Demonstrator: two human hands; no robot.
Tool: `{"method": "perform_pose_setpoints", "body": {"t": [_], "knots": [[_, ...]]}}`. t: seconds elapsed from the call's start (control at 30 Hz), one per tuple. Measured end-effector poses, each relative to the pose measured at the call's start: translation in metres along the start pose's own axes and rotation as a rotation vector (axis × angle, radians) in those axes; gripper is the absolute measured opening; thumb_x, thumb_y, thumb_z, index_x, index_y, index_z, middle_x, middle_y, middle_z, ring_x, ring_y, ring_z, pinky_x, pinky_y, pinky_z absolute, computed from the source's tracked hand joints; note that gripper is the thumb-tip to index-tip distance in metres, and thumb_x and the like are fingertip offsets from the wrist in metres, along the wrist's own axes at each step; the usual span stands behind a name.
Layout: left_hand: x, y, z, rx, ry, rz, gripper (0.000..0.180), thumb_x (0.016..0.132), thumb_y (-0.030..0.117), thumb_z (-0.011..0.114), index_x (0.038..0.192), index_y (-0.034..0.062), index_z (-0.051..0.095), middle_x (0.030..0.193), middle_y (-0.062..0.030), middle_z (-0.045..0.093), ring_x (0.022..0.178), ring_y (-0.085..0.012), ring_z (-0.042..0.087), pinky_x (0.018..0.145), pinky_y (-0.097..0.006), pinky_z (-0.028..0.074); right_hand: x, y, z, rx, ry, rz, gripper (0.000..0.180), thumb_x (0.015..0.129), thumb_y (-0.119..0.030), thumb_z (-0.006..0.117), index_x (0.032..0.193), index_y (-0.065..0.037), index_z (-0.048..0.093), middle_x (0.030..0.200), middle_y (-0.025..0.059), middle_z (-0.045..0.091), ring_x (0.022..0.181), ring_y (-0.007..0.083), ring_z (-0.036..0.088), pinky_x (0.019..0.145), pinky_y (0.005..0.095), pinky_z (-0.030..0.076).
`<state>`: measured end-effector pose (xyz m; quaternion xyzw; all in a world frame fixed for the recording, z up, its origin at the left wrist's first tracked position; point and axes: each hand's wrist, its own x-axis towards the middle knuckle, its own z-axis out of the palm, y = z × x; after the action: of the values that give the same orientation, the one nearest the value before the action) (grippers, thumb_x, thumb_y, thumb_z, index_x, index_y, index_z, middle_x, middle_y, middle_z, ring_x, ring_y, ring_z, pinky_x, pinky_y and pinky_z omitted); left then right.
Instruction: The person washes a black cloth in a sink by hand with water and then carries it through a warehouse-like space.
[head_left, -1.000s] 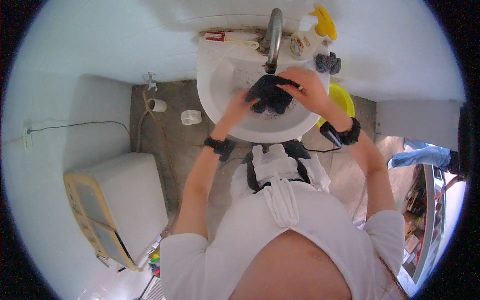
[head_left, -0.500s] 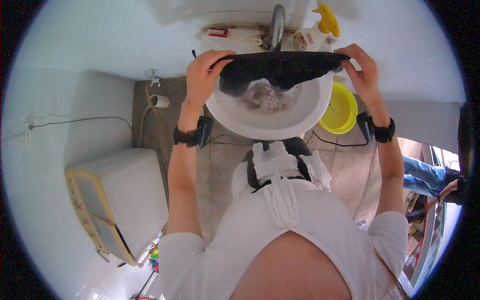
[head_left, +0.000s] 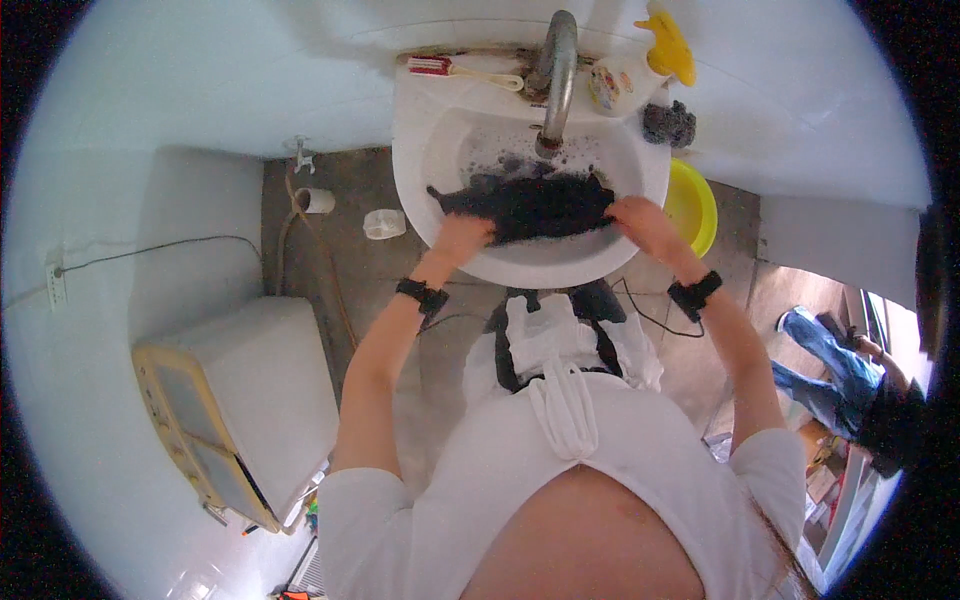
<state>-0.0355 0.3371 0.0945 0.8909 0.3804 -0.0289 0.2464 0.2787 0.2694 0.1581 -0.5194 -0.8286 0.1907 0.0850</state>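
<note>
Gripping a wet dark cloth [head_left: 528, 205] at each end, the left hand [head_left: 462, 235] and right hand [head_left: 638, 218] hold it low in the white washbasin [head_left: 530, 265], its long axis running left to right, below the metal tap [head_left: 555, 75]. A yellow tub [head_left: 695, 205] sits on the floor to the right.

A: Any packages or labels here?

B: One clear case: a squat bottle [head_left: 606, 86] on the back ledge of the sink [head_left: 420, 110], just right of the tap [head_left: 556, 70]. It lies tilted and has a round label in orange and pale tones with a darker rim.

A: Its print?

B: Too small to tell.

A: Any screens or signs?

B: None that I can make out. The small white tub [head_left: 384, 223] on the floor below the sink looks plain.
</note>
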Motion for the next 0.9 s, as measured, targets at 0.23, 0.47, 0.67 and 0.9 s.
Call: {"method": "perform_pose_setpoints", "body": {"t": [0.23,0.47,0.67,0.9], "knots": [[0.030,0.010,-0.008,-0.168,-0.189,-0.264,0.021,0.075,0.023,0.047,0.088,0.0120,0.059,0.085,-0.0083,0.058,0.084,-0.0267,0.052,0.075,-0.041,0.038,0.036,-0.004,0.038,0.053,-0.056,0.295,0.013,0.068,-0.009,0.050,0.080,-0.006,0.055,0.076,0.0148,0.056,0.074,0.0312,0.053,0.064,0.0394,0.043],[0.056,0.022,0.038,0.221,-0.019,-0.071,0.039,0.070,0.030,0.053,0.100,0.0045,0.053,0.094,-0.0138,0.053,0.102,-0.0312,0.038,0.083,-0.045,0.031,0.072,-0.024,0.064,0.038,-0.005,0.387,0.032,0.073,-0.033,0.049,0.081,-0.003,0.058,0.087,0.0195,0.055,0.082,0.0340,0.051,0.071,0.0394,0.041],[0.043,0.014,0.057,0.379,0.202,0.064,0.057,0.065,0.035,0.058,0.117,0.0182,0.039,0.112,-0.0152,0.043,0.108,-0.0380,0.032,0.089,-0.052,0.023,0.079,-0.029,0.081,-0.122,-0.388,0.251,0.058,0.073,-0.048,0.045,0.116,-0.008,0.039,0.116,0.0152,0.042,0.108,0.0320,0.037,0.089,0.0459,0.029],[0.042,0.031,0.007,0.212,-0.156,-0.133,0.058,0.064,0.048,0.054,0.115,0.0215,0.043,0.112,-0.0138,0.045,0.108,-0.0408,0.031,0.094,-0.054,0.010,0.075,-0.027,0.087,-0.196,-0.383,0.207,0.060,0.067,-0.051,0.050,0.109,-0.009,0.046,0.104,0.0155,0.050,0.095,0.0312,0.048,0.080,0.0419,0.038]]}}
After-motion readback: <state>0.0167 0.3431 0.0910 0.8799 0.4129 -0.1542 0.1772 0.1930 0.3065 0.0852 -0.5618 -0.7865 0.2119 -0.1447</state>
